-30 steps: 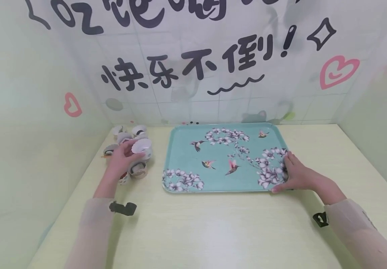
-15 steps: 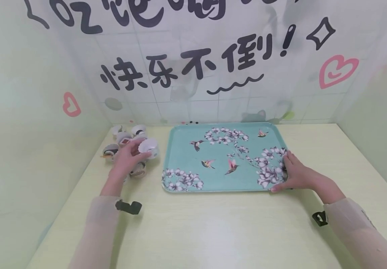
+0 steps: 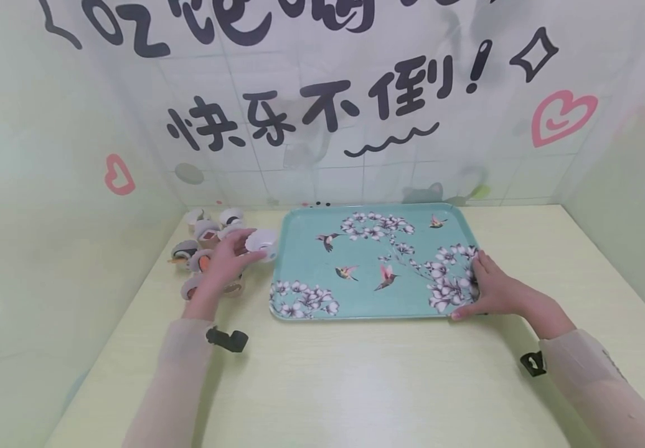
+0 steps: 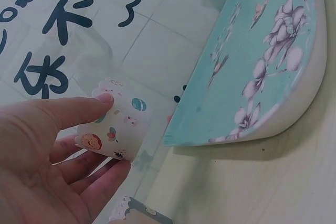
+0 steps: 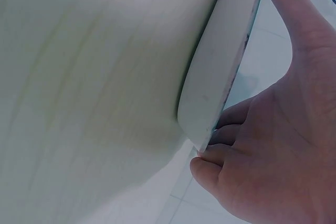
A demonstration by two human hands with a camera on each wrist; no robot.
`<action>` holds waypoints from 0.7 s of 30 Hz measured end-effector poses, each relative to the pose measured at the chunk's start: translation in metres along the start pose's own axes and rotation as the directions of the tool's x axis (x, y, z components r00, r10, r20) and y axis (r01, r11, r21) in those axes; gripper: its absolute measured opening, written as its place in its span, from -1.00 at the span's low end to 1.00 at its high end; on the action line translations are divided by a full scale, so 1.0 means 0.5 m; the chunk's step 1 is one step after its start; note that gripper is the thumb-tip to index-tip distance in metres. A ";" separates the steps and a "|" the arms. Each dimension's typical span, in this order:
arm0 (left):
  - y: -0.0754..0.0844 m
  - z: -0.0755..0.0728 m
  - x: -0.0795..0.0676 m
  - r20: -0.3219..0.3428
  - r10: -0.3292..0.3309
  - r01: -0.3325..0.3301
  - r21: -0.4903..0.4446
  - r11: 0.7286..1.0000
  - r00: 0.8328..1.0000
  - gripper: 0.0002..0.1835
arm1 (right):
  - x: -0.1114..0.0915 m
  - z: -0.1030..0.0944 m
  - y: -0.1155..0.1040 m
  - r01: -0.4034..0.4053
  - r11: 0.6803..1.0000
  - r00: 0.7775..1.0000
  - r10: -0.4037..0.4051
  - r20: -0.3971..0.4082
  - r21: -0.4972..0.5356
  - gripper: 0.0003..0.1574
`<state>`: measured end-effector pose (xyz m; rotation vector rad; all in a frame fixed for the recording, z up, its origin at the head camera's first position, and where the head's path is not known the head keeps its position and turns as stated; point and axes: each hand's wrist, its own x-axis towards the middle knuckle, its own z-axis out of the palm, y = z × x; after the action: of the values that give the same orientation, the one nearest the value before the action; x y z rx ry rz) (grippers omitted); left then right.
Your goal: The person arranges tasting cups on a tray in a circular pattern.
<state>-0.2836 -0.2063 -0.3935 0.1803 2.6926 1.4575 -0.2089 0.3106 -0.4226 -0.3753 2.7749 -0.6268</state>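
Observation:
My left hand [image 3: 226, 261] pinches a white paper cupcake cup [image 3: 261, 242] between thumb and fingers, close to the tray's left edge. In the left wrist view the cup [image 4: 122, 129] shows a scalloped rim and small coloured prints on its side. A light blue tray [image 3: 306, 255] with blossoms and birds lies flat on the table. At its front right corner my right hand [image 3: 499, 291] holds it, the thumb at the front edge and the fingers along the right rim. Seen from the right wrist, the fingers bend over the tray's pale outer side [image 5: 215, 72].
Several more small cups [image 3: 207, 234] stand clustered at the left, partly hidden behind my left hand; some have dark, red or orange contents. The pale wooden table [image 3: 356, 379] meets a lettered back wall [image 3: 277, 186] just behind the tray.
My left hand has moved right with the cup, away from the cluster and up to the tray's left edge. The right hand and tray have stayed put.

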 end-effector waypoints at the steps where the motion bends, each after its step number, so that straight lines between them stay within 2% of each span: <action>1: 0.002 0.004 0.003 0.003 -0.006 0.006 -0.003 1.000 1.000 -0.28 | 0.000 0.000 0.001 -0.001 1.000 1.000 0.001 0.000 -0.001 0.78; 12: 0.026 0.048 0.034 0.036 -0.046 0.047 -0.015 0.999 0.998 -0.28 | 0.002 0.002 0.005 -0.001 1.000 1.000 0.001 -0.005 0.005 0.79; 15: 0.034 0.060 0.041 0.042 -0.036 0.038 -0.043 0.998 0.998 -0.30 | 0.002 0.003 0.005 -0.003 1.000 1.000 0.003 -0.005 0.005 0.79; 21: 0.049 0.080 0.060 0.052 0.007 -0.006 -0.014 1.000 0.999 -0.30 | 0.002 0.002 0.004 -0.004 1.000 1.000 0.004 -0.008 0.007 0.78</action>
<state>-0.3069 -0.1558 -0.3950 0.2232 2.6427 1.4515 -0.2098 0.3117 -0.4246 -0.3663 2.7795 -0.6375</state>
